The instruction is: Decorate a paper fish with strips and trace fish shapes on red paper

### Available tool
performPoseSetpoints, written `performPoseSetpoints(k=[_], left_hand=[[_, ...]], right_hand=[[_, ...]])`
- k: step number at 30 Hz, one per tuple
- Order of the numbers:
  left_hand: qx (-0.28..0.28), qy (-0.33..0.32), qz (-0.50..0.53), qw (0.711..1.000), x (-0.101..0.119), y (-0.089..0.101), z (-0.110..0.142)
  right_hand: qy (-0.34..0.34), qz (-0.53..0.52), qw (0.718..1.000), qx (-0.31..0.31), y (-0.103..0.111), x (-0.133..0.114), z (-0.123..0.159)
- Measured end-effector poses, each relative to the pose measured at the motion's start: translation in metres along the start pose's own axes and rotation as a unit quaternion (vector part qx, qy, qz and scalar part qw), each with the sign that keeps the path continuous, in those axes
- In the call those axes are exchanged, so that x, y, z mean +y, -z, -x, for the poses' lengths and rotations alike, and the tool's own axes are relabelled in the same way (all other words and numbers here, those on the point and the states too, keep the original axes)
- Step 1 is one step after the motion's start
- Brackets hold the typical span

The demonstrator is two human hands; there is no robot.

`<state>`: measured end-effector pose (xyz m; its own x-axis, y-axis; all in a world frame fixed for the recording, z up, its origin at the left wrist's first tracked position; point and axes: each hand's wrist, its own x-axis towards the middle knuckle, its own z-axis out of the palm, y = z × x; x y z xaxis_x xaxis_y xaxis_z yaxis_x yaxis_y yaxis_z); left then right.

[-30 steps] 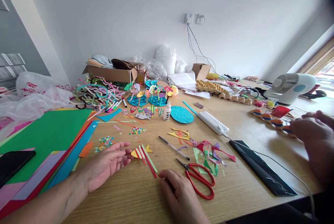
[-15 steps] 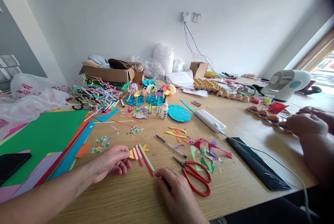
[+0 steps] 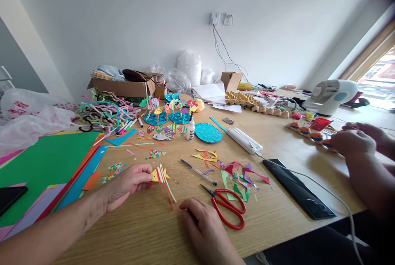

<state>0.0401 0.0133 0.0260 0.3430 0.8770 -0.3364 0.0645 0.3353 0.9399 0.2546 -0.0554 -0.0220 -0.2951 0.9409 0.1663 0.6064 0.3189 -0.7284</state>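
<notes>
My left hand (image 3: pixel 134 183) is closed, pinching the head end of a small yellow paper fish (image 3: pixel 156 175) between thumb and fingers. Narrow red and pale green paper strips (image 3: pixel 166 187) lie across the fish, and their long ends hang toward me, slightly blurred. On the table to the right rests my right hand (image 3: pixel 200 221), its fingers curled together near the strip ends; whatever may be under them is hidden. Close beside it lie red-handled scissors (image 3: pixel 226 205), blades pointing away to the left. A pen (image 3: pixel 198 172) is just beyond.
Paper scraps (image 3: pixel 242 178), a glue bottle (image 3: pixel 190 130) and a blue disc (image 3: pixel 208 132) lie ahead. Coloured paper sheets (image 3: pixel 46 154) cover the left side. On the right are a power strip (image 3: pixel 245 140), a black tablet-like slab (image 3: pixel 298 189) and another person's hands (image 3: pixel 354 139).
The paper fish has turned in my left hand, and its strips now hang closer together and blurred. My right hand stays on the table. The whole view has shifted slightly.
</notes>
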Motion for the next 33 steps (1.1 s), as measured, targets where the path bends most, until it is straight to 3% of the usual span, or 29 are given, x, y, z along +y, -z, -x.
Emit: performPoseSetpoints(k=[5, 9, 11, 14, 18, 26, 33], left_hand=[[-0.065, -0.034, 0.054, 0.996, 0.010, 0.009, 0.013], [-0.072, -0.038, 0.117, 0.990, 0.005, 0.016, 0.018], [-0.073, -0.038, 0.141, 0.987, 0.001, 0.016, 0.019], [-0.082, -0.029, 0.158, 0.984, -0.002, 0.014, 0.017], [-0.095, -0.025, 0.154, 0.983, -0.002, 0.014, 0.015], [-0.085, -0.032, 0.146, 0.985, -0.003, 0.018, 0.020], [-0.115, -0.046, 0.143, 0.982, -0.009, 0.020, 0.022]], right_hand=[[-0.015, -0.043, 0.998, 0.042, 0.001, 0.001, 0.000], [-0.070, -0.143, 0.984, 0.080, 0.005, 0.004, -0.005], [-0.117, -0.247, 0.961, 0.051, 0.010, 0.003, -0.009], [-0.153, -0.407, 0.901, -0.005, 0.016, -0.003, -0.018], [-0.163, -0.496, 0.851, -0.061, 0.019, -0.014, -0.032], [-0.138, -0.474, 0.863, -0.109, 0.014, -0.027, -0.054], [-0.140, -0.397, 0.901, -0.107, 0.008, -0.027, -0.064]])
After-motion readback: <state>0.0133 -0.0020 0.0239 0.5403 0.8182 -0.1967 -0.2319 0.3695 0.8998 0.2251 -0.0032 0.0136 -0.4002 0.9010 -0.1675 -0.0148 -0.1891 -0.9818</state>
